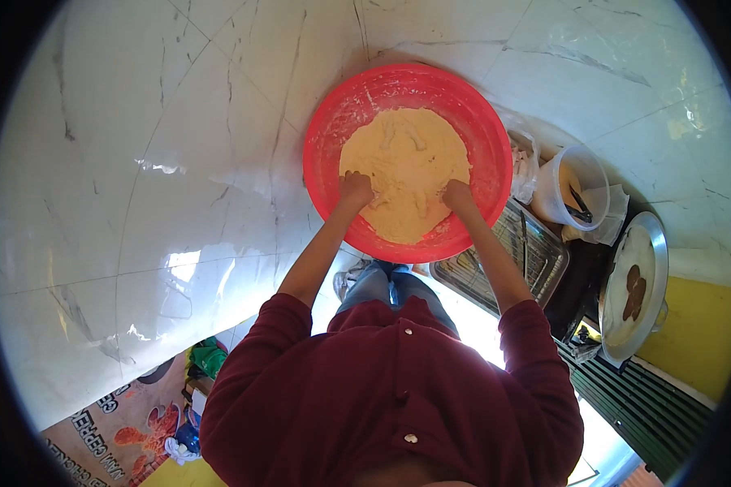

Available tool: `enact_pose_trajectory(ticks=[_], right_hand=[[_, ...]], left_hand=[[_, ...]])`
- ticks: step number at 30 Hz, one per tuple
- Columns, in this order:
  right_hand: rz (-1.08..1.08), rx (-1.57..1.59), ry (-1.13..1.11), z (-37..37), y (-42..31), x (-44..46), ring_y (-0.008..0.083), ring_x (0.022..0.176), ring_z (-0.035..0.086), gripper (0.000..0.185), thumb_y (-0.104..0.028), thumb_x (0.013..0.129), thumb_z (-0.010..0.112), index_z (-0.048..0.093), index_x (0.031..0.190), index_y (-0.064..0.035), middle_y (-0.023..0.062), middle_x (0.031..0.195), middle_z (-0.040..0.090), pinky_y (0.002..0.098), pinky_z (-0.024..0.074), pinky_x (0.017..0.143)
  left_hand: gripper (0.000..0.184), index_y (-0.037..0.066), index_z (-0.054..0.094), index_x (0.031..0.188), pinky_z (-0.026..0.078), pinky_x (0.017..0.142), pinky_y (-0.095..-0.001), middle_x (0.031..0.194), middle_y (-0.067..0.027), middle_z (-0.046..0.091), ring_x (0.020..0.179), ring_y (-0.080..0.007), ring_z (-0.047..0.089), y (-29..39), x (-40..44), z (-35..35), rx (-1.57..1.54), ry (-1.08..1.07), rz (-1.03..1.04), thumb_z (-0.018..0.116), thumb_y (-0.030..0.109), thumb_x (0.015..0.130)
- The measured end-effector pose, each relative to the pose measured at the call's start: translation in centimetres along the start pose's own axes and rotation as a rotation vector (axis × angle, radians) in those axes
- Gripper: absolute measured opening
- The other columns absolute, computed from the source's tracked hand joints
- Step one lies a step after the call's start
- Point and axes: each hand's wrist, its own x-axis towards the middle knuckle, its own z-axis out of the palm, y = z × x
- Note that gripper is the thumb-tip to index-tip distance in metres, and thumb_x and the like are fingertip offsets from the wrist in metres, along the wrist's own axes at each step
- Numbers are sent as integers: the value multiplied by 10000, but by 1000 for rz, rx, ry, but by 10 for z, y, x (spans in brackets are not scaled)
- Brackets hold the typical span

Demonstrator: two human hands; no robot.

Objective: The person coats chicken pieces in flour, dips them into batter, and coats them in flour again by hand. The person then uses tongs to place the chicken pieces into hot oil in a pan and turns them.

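A wide red basin (321, 154) holds a broad bed of pale yellow flour (406, 162). Several elongated, flour-coated pieces lie in it, among them one piece (415, 136) near the far side; their kind is hard to make out. My left hand (356, 188) is at the left edge of the flour, its fingers curled in and touching it. On the opposite side, my right hand (458, 195) presses into the flour with its fingers bent under. What either hand grips, if anything, is hidden by the knuckles and flour.
Right of the basin are a metal tray with a wire rack (544, 252), a clear bucket (551, 195) with a black-handled utensil, and a plastic bag (525, 166). Farther right stands a large round pan (659, 243) with brown pieces. Marbled tile walls (179, 162) enclose the left and back.
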Motion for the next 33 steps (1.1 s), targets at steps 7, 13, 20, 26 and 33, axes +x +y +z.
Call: enact_pose_trajectory(ticks=[7,13,20,26,33], right_hand=[[135,-10,-4,-6,-57,-21,316,934,549,296,-207,675,666,608,923,-56,150,969,597,376,464,770],[139,53,-83,8,-45,-4,285,881,587,404,-274,596,730,621,887,-15,147,904,620,351,490,691],[111,435,-296,-8,18,29,203,625,600,435,-299,578,740,630,829,39,141,737,628,307,468,575],[155,336,-36,-32,21,36,244,653,617,389,-267,594,721,627,821,35,164,751,632,318,473,572],[31,-212,230,-4,13,49,264,742,625,185,-132,649,654,616,796,-26,148,771,625,333,490,633]], left_hand=[[409,137,644,915,309,831,-314,979,-28,565,1001,-184,453,42,-11,-7,250,130,-44,706,397,605],[438,137,644,917,286,855,-311,1017,-34,557,1010,-176,444,45,4,20,396,134,68,716,413,585],[440,59,643,924,307,868,-370,1032,-107,578,1038,-241,462,15,1,-3,50,-133,112,664,388,634],[537,26,622,962,319,896,-408,1116,-150,554,1094,-276,450,-31,57,21,-515,-507,152,656,436,616],[397,58,654,902,308,894,-383,1087,-104,541,1068,-250,440,1,14,-18,-133,174,-223,627,388,683]])
